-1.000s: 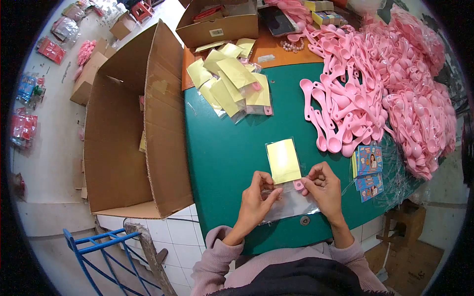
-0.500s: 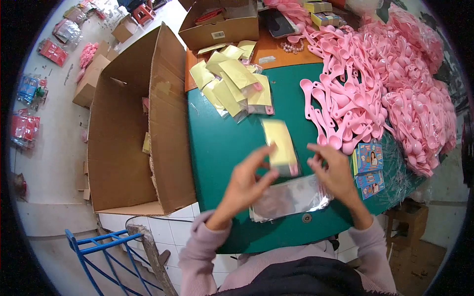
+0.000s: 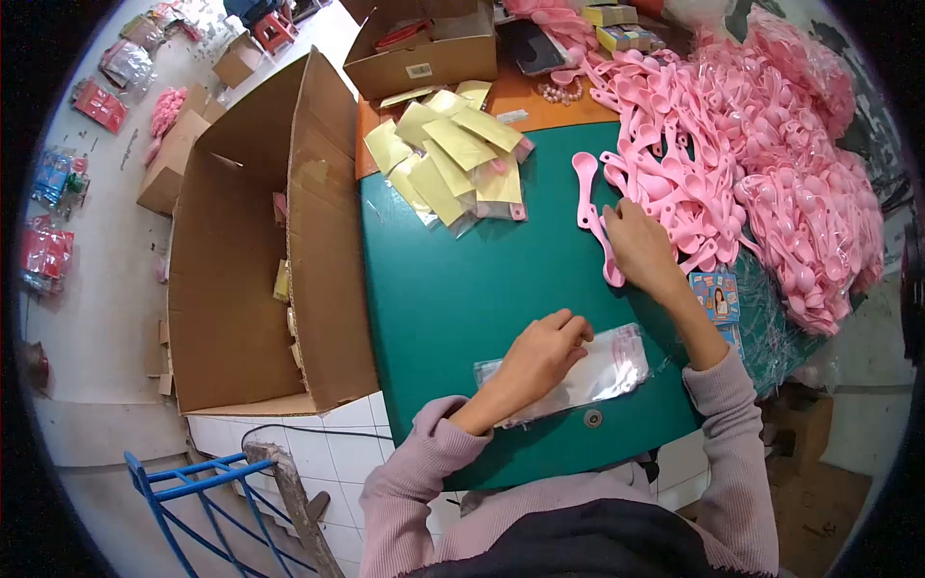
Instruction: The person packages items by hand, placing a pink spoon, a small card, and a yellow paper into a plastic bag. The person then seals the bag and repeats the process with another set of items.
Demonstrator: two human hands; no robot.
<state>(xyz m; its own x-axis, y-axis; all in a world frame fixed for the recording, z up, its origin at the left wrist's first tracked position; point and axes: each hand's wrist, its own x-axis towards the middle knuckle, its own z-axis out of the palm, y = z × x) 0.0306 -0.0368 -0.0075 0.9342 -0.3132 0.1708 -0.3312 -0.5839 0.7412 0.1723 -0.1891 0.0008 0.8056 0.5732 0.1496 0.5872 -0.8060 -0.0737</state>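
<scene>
Reaching toward one o'clock on the green table (image 3: 434,289) with the right hand (image 3: 638,246), palm down and fingers curled, at the near edge of the loose pink spoons (image 3: 674,164). Cannot tell whether pinching a spoon or only touching, with the fingertips partly hidden. Holding the left hand (image 3: 544,354) half open toward six o'clock, with fingers bent and slightly apart, over the flat clear bags (image 3: 612,371); cannot tell whether touching them.

At nine o'clock, in the tall open carton (image 3: 226,289), a few yellow and pink pieces. At eleven, in the filled packets (image 3: 448,173), yellow cards with pink spoons; beyond them, in the shallow carton (image 3: 419,72), something red. At two, in the big clear sacks (image 3: 809,212), many more pink spoons. At three, partly behind the right forearm, blue printed cards (image 3: 715,294).
</scene>
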